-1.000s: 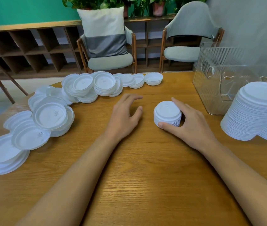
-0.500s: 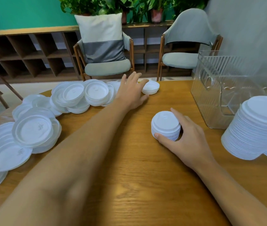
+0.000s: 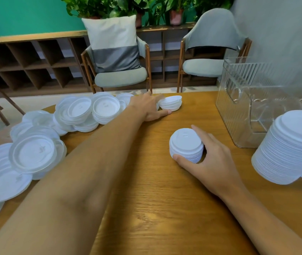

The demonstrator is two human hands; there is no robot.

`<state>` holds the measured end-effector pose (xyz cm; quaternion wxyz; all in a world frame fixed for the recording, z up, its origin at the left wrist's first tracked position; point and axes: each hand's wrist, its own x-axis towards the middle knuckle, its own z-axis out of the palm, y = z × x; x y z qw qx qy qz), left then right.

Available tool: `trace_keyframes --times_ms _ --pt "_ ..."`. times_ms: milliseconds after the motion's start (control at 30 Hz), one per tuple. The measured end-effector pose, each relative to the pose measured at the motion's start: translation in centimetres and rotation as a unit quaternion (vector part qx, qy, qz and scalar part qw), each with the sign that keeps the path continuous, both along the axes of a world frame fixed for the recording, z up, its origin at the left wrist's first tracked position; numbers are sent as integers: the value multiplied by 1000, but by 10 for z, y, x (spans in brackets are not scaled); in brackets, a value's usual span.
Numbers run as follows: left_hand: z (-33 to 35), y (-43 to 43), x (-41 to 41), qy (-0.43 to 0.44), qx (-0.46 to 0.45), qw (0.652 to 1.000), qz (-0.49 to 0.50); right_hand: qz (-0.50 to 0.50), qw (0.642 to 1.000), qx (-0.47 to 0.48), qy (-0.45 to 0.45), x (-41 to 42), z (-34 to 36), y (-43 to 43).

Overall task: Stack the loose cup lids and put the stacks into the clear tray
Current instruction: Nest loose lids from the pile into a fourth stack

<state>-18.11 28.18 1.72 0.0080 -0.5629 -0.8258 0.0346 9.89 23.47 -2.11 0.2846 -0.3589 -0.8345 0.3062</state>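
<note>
My right hand (image 3: pixel 214 164) is wrapped around a short stack of small white lids (image 3: pixel 186 142) standing on the wooden table (image 3: pixel 155 208). My left hand (image 3: pixel 149 107) reaches to the far edge, fingers spread and blurred, touching a low pile of small white lids (image 3: pixel 172 103); nothing is lifted. Loose, overlapping lids (image 3: pixel 83 113) lie along the far left, and larger ones (image 3: pixel 32 153) sit nearer on the left. The clear ribbed tray (image 3: pixel 238 111) stands at the right; I see no lids in it.
A tall stack of large white lids (image 3: pixel 293 148) stands at the right edge, in front of the tray. Two chairs (image 3: pixel 120 76) and a low shelf unit (image 3: pixel 26 67) are beyond the table's far edge.
My left hand moved from the table's middle out to the far pile of small lids and has come down on it. My right hand stayed on the small stack.
</note>
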Motion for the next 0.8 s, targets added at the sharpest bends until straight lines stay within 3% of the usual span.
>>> trace_keyframes --times_ms 800 --pt "-10 -163 76 31 91 995 -40 9 1000 -8 -6 4 0 -5"
